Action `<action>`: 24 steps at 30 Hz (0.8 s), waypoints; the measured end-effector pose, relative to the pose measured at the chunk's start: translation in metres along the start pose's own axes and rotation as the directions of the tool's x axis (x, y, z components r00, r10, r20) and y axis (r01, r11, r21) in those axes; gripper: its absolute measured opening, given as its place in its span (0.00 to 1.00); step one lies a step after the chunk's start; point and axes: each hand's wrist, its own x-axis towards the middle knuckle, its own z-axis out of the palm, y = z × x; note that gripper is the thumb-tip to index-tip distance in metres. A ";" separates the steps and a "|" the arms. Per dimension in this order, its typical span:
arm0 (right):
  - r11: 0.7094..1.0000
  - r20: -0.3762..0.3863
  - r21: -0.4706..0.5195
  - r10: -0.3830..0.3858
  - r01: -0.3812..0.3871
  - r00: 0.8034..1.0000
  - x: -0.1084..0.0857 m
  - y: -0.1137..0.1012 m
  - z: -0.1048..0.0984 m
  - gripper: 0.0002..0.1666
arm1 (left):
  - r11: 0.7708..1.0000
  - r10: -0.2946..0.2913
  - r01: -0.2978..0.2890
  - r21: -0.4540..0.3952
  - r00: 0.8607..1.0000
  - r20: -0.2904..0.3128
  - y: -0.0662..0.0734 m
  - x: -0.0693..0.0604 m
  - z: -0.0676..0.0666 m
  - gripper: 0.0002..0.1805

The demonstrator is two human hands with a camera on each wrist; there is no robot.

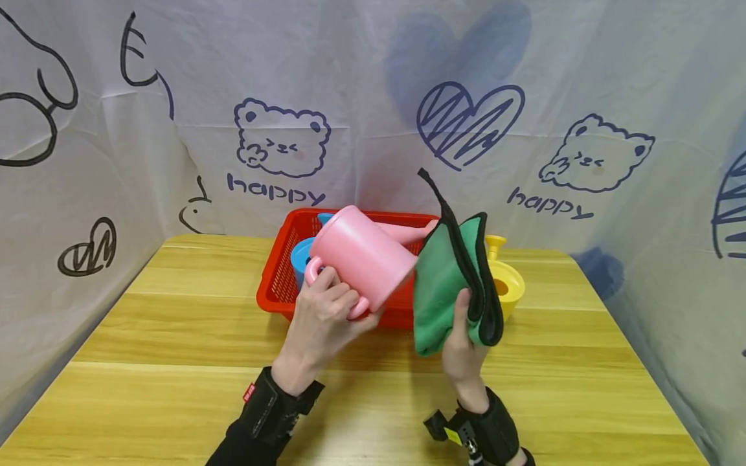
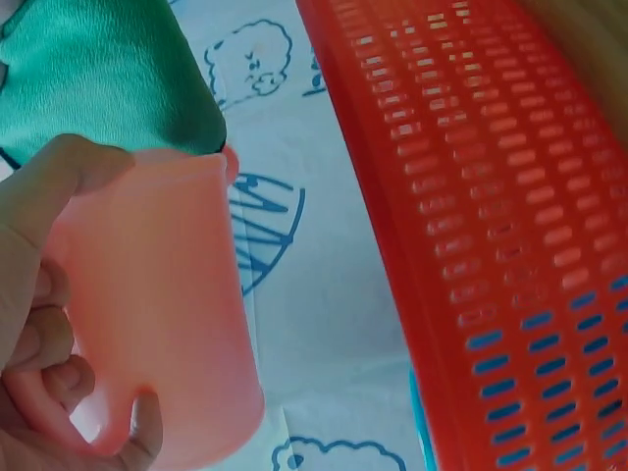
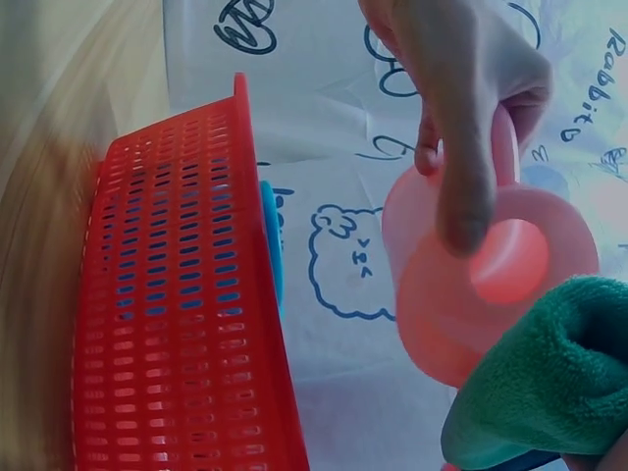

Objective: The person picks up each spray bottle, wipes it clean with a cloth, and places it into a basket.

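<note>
Two hands work above the wooden table, each occupied. The left hand has its fingers curled round the handle of a pink watering can, its thumb extended toward the rim; the forearm slants up and inward from the lower left. The can is held aloft, tipped sideways, its top facing the green cloth. The right hand grips this folded, black-edged cloth from below, thumb upright against the near face, remaining fingers largely concealed by the fabric. Whether cloth and can touch cannot be told. Behind the can, the red basket is partly covered; inside it a blue object shows only in part, its form hard to make out. The cloth masks the left side of a yellow watering can right of the basket. The spout's tip lies close to the cloth's edge.
</note>
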 end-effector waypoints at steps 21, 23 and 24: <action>0.999 -0.063 -0.050 0.012 -0.015 0.998 0.006 -0.008 -0.006 0.23 | 0.992 0.128 -0.127 -0.017 0.989 0.079 -0.012 0.001 -0.009 0.21; 0.990 -0.046 -0.138 0.001 -0.007 0.999 0.004 -0.007 -0.006 0.30 | 0.988 0.156 -0.154 -0.031 0.983 0.092 -0.011 0.001 -0.009 0.21; 0.985 -0.026 -0.171 -0.019 0.014 0.999 0.003 -0.005 -0.005 0.32 | 0.985 0.173 -0.170 -0.039 0.980 0.096 -0.010 0.001 -0.009 0.22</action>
